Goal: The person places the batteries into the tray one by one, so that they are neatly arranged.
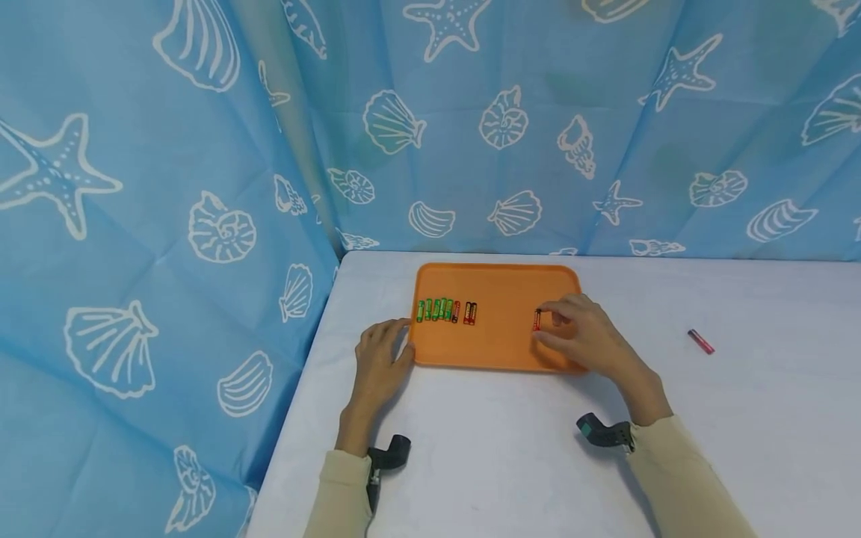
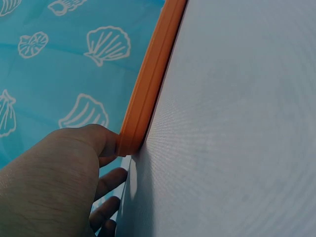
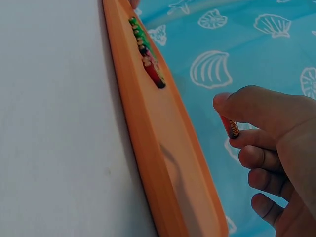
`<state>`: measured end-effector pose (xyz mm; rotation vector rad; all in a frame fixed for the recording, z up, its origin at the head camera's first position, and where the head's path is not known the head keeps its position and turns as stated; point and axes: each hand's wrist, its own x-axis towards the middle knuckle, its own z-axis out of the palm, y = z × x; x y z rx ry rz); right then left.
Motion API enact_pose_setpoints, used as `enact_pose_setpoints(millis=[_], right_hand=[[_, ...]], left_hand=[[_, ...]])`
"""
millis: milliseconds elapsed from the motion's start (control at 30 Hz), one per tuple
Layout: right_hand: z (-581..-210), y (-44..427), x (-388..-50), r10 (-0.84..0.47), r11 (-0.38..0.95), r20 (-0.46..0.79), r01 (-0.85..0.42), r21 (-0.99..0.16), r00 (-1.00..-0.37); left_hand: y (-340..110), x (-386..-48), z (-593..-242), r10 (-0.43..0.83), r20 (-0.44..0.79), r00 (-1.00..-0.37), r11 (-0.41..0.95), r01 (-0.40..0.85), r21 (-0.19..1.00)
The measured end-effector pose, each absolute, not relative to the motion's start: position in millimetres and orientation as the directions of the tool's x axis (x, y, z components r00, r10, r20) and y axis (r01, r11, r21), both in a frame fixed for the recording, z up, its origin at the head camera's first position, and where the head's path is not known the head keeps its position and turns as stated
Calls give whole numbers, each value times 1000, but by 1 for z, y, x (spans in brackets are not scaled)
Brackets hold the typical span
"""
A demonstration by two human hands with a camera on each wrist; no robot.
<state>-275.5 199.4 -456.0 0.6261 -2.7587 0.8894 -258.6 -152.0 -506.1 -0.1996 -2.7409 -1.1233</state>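
Between thumb and index finger, my right hand (image 1: 584, 335) pinches a red and black battery (image 1: 537, 320) by its two ends, above the right part of the orange tray (image 1: 498, 351). The right wrist view shows the same battery (image 3: 229, 126) held off the tray floor. My left hand (image 1: 380, 365) touches the tray's left rim with thumb and fingers; in the left wrist view they meet the tray corner (image 2: 129, 140). On the tray's left side lies a row of several green batteries (image 1: 436, 309), then a red one (image 1: 456, 311) and two dark red-and-black batteries (image 1: 470, 313).
Another red battery (image 1: 701, 341) lies on the white tablecloth (image 1: 484, 441), right of the tray. Behind the table and along its left hangs a blue curtain (image 1: 457, 179) with white shell prints. Each wrist carries a black camera mount (image 1: 605, 432).
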Motion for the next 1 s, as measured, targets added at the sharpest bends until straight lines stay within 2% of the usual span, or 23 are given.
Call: enact_pose_setpoints(millis=[200,467,667,1000], right_hand=[[-458,185,-283,-375,726,277,-466,-506,-885],[-461,172,-289,-351,742,270,-442,-504,-897],[-463,161,-295,-370,718,324,-489,-496,-871],[-465,144,-303,-412,714,311,-515,-474,-857]], left_hand=[[-151,-257,-504,50,207,-977,705,181,686],[-151,-258,-504,50,198,-979,714,174,678],[-152,-257,-504,51,200,-978,715,176,676],[-152,-258,-505,52,208,-977,710,183,680]])
